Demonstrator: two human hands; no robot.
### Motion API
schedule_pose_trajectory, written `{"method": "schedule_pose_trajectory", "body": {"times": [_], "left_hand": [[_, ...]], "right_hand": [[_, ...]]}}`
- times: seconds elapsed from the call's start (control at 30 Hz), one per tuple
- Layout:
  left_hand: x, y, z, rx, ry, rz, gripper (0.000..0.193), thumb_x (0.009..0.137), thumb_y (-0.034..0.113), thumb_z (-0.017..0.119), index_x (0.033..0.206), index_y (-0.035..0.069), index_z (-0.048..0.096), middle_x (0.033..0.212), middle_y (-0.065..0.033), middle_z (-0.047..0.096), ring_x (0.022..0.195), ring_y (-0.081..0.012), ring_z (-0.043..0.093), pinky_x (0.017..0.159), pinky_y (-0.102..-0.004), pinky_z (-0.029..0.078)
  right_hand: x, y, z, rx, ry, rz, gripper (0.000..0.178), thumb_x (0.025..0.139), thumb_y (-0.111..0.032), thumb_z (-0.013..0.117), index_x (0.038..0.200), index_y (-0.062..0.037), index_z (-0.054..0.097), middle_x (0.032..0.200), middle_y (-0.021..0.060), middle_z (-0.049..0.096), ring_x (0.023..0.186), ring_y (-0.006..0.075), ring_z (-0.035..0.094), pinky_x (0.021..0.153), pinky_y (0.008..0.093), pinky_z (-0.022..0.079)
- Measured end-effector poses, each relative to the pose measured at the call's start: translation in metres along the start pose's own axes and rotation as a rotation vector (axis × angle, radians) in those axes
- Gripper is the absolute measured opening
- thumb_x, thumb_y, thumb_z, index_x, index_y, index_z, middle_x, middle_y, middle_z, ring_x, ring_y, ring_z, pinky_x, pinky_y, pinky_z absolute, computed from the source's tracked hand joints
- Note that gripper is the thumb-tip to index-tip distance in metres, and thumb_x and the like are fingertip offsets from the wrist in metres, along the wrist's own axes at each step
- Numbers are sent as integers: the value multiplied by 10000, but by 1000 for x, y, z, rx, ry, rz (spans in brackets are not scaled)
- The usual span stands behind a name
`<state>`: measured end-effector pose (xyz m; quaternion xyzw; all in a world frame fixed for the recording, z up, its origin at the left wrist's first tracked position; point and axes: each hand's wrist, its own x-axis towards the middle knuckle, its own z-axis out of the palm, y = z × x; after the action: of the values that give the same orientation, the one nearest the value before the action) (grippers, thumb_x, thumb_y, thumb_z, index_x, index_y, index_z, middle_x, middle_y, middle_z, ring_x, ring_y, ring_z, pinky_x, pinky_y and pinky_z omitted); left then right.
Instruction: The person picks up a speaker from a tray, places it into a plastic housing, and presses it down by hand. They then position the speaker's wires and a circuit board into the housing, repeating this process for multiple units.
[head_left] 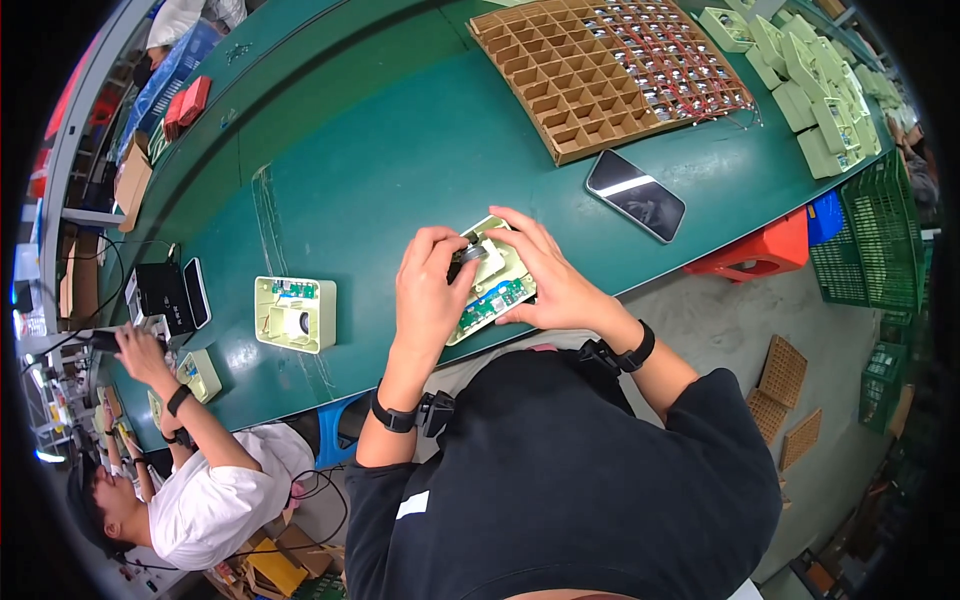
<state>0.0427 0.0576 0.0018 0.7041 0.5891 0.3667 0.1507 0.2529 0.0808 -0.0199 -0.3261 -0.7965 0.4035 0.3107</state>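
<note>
My right hand (555, 282) grips a pale green plastic housing (514, 262) by its right side, tilted above the green bench. Inside the housing, a green circuit board (496, 303) with a blue wire lies along the near edge. Between the thumb and fingers of my left hand (432, 285) is a small round speaker (470, 253), dark-rimmed, at the housing's far left part. My fingers partly cover it, so whether it touches the housing wall is hidden. To the left, a similar housing (327, 318) stands on the bench with a board and a round speaker inside.
A divided cardboard tray (560, 85) holds speakers with red wires at the far side. Near it lie a phone (637, 195) and stacked green housings (815, 100). A co-worker (220, 480) works at left beside another housing (200, 375). A red stool (752, 250) stands beyond the bench edge.
</note>
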Motion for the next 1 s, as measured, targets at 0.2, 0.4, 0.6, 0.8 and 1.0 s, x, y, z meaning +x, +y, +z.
{"method": "schedule_pose_trajectory", "body": {"times": [0.2, 0.4, 0.6, 0.8, 1.0], "left_hand": [[1, -4, -2, 97, -19, 43, 267, 756, 52, 860, 1003, 22, 764, 1039, -75, 695, 948, -284, 670, 800, -401, 558], [-1, -9, 1, 98, -19, 48, 265, 782, 98, 850, 1029, 52, 765, 1038, -49, 681, 952, -280, 647, 821, -420, 516], [-6, -7, 3, 120, 21, 19, 266, 773, 119, 863, 1019, 67, 774, 1038, -54, 699, 960, -273, 660, 861, -400, 494], [-8, -9, 6, 112, 61, 9, 254, 779, 141, 861, 1010, 84, 773, 1032, -35, 697, 962, -257, 658, 858, -399, 475], [-9, -9, 6, 108, 60, -3, 234, 789, 151, 853, 1001, 96, 770, 1026, -15, 691, 965, -246, 655, 859, -392, 465]], "right_hand": [[0, 0, -18, 26, -55, -57, 1024, 658, -227, 965, 1527, -73, 445, 1663, 164, 307, 1501, 425, 353, 1222, 511, 341], [1, 4, -77, 31, -331, -180, 535, 788, -129, 872, 1292, -67, 703, 1515, 131, 523, 1330, 350, 527, 1089, 441, 470], [17, 2, -64, -55, -357, -320, 207, 822, -86, 829, 1025, -65, 795, 1187, 60, 710, 1032, 275, 633, 878, 390, 537], [33, 5, -53, 31, -372, -252, 149, 825, -95, 816, 970, -64, 795, 886, 38, 720, 839, 270, 654, 771, 403, 543], [42, -12, -44, -165, -400, -235, 108, 844, -112, 793, 938, -59, 785, 903, 64, 694, 874, 287, 671, 765, 417, 543]]}}
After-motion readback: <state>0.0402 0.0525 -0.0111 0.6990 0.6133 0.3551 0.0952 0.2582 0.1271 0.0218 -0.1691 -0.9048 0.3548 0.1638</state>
